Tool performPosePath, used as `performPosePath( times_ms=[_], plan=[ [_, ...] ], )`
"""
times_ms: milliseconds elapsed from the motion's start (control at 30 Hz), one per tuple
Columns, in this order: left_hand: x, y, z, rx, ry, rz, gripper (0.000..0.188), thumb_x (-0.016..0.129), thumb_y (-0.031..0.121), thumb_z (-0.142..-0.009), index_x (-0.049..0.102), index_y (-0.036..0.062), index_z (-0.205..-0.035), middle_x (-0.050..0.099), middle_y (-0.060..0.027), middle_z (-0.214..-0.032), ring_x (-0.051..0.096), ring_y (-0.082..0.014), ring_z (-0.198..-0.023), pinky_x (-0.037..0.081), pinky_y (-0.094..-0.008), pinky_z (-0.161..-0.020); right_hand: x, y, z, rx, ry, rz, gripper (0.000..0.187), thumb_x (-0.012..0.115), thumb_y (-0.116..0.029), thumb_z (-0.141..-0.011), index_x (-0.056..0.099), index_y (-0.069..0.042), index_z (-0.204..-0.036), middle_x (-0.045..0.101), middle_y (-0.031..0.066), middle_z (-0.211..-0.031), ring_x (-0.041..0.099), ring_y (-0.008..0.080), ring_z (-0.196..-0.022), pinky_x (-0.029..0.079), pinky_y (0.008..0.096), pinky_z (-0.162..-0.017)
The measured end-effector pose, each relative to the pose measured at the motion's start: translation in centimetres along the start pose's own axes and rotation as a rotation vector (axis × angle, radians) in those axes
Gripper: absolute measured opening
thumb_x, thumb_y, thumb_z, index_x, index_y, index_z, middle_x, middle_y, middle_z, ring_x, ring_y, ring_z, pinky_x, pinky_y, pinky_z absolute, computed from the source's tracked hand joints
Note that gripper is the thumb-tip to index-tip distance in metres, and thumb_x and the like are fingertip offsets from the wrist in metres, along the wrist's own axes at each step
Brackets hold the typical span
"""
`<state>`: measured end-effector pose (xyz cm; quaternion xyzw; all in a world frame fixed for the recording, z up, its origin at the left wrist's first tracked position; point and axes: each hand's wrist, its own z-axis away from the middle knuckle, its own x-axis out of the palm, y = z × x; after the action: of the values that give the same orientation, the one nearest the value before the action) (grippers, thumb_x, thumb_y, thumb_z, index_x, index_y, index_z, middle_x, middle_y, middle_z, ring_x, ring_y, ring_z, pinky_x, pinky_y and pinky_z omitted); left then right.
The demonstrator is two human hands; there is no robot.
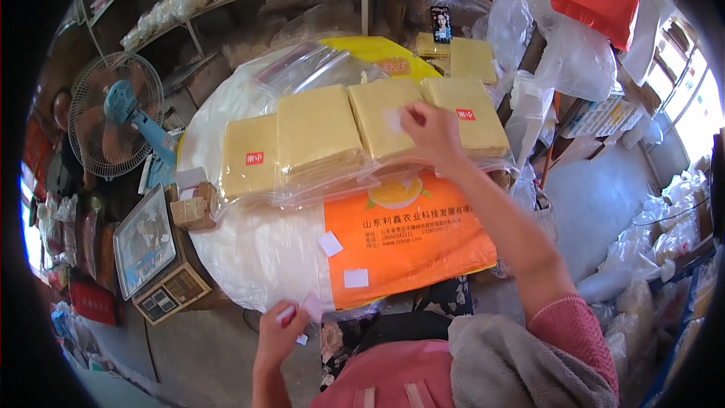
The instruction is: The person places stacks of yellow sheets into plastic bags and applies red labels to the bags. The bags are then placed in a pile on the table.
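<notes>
Four stacks of tan flat packages in clear plastic lie in a row. The far-left stack (245,147) and the far-right stack (462,136) each bear a small red label; the second stack (317,128) shows none. Over the third stack (377,136), my right hand (432,130) has its fingers pinched together beside a pale slip (393,119) on the top package. Near the front edge of the sacks, my left hand (283,336) is closed around a whitish paper slip (311,307), with something red between its fingers.
Stuffed white and orange sacks (408,253) form the work surface, with loose white slips (356,278) on them. A fan (117,113), a scale (146,238) and a small cardboard box (192,208) stand at left. Behind are a phone (440,24) and more tan packages (473,60).
</notes>
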<state>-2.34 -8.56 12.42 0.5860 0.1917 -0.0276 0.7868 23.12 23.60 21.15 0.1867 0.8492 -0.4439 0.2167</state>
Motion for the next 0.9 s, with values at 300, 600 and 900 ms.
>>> performPosePath(
  times_ms=[300,600,900],
  plan=[
    [-3.9,-5.8,3.9,-0.05,-0.215,-0.759,0.026,0.056,0.024,-0.088,0.064,0.0024,-0.075,0.06,-0.0127,-0.061,0.058,-0.0254,-0.054,0.044,-0.0356,-0.052,2.8,4.9,-2.6,-0.666,-0.142,0.835,0.013,0.055,-0.017,-0.081,0.062,-0.007,-0.08,0.062,0.0089,-0.083,0.06,0.0261,-0.081,0.043,0.0397,-0.083],
    [8.0,5.1,-4.8,0.309,0.023,0.965,0.047,0.047,0.036,-0.097,0.05,-0.0048,-0.12,0.055,-0.0177,-0.123,0.053,-0.0244,-0.114,0.04,-0.0379,-0.1,1.8,-7.3,13.4,-0.117,-0.557,-0.243,0.025,0.066,-0.029,-0.08,0.065,-0.004,-0.085,0.066,0.0105,-0.083,0.062,0.0267,-0.077,0.047,0.0381,-0.069],
    [11.9,6.1,-3.7,0.162,-0.27,1.217,0.056,0.033,0.044,-0.099,0.048,-0.003,-0.125,0.048,-0.0162,-0.134,0.047,-0.0266,-0.123,0.035,-0.0405,-0.105,1.8,-7.4,17.9,0.296,-0.566,-0.501,0.022,0.076,-0.019,-0.076,0.065,0.0,-0.082,0.066,0.0057,-0.075,0.061,0.0113,-0.072,0.049,0.0273,-0.07]
  ],
)
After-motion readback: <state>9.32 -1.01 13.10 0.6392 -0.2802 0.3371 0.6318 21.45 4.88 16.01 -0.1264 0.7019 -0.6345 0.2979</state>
